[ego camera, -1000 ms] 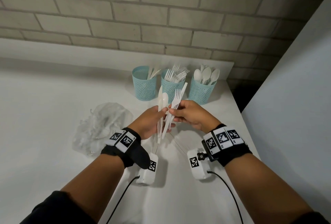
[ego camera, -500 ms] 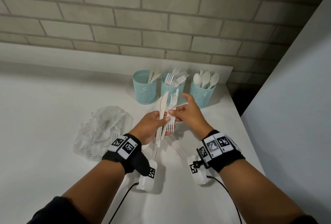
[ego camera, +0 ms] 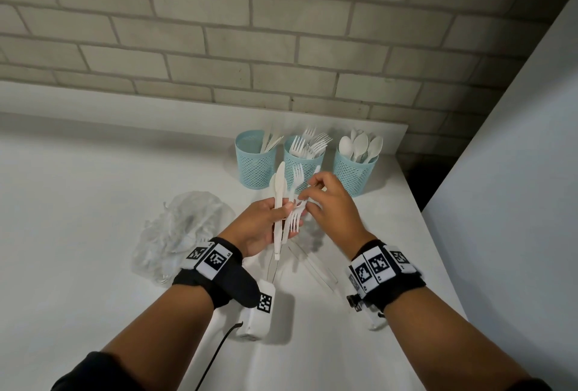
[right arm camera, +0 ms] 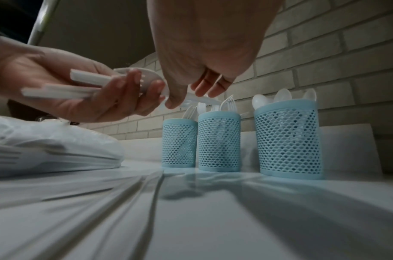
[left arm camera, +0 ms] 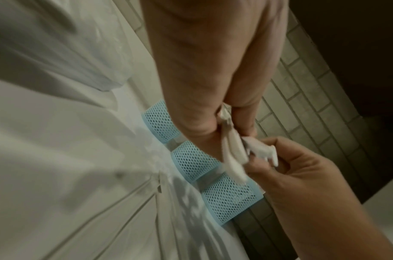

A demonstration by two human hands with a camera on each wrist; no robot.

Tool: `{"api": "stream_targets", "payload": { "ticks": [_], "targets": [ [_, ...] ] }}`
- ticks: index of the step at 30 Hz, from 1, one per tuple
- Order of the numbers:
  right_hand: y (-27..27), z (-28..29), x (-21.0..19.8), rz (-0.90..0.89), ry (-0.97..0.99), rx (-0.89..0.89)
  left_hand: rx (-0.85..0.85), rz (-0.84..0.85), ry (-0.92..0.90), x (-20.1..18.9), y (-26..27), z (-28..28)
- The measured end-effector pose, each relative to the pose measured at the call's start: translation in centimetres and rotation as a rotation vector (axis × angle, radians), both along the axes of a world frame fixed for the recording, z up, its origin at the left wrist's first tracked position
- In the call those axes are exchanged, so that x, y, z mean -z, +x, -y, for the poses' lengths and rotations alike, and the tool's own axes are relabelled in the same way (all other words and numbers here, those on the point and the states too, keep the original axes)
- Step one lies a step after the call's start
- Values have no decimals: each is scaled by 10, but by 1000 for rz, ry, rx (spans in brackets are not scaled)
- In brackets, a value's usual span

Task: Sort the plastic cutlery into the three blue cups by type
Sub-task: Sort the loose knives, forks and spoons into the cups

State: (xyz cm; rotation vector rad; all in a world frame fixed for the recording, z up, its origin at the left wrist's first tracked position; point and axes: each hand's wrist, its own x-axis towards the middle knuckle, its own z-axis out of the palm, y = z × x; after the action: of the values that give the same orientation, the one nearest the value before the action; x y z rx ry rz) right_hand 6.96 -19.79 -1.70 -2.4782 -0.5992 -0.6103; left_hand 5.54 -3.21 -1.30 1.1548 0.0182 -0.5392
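Note:
Three blue mesh cups stand in a row by the wall: the left cup (ego camera: 255,160) has knives, the middle cup (ego camera: 302,165) forks, the right cup (ego camera: 355,173) spoons. My left hand (ego camera: 281,212) grips a bundle of white cutlery (ego camera: 278,203) upright in front of the cups; a knife and forks show in it. My right hand (ego camera: 308,199) reaches in from the right and pinches one white piece (left arm camera: 262,151) of the bundle between thumb and fingers. Its type is hard to tell. The right wrist view shows the bundle's handles (right arm camera: 90,81) lying across the left hand's palm.
A crumpled clear plastic bag (ego camera: 184,228) lies left of the hands on the white table (ego camera: 78,203). Clear wrappers (ego camera: 316,265) lie on the table under the hands. The table's right edge (ego camera: 438,265) is close to my right arm. A brick wall (ego camera: 281,46) stands behind the cups.
My right hand has shifted its hold on the bundle and now pinches a single piece with its fingertips. Both hands have stayed in front of the cups.

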Motion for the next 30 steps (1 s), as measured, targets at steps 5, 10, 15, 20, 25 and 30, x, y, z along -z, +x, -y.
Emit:
{"api": "stream_targets", "payload": {
  "ticks": [5,10,15,20,25,30],
  "targets": [
    [3,10,-6,-94,95,37,-63,-10,-41,-3,1,-5],
    [6,15,-8,-323,158,169,-167,-17,-56,-3,4,-6],
    [8,4,-26,-588,564,172,-219,-17,-16,0,5,-2],
    [10,-25,-48,-867,893,127,-189,33,33,-4,5,8],
    [17,-34,-52,-974,993,74,-191,54,-1,-7,7,8],
    [34,-33,-67,-876,1036,105,-241,55,17,-12,13,8]
  ]
}}
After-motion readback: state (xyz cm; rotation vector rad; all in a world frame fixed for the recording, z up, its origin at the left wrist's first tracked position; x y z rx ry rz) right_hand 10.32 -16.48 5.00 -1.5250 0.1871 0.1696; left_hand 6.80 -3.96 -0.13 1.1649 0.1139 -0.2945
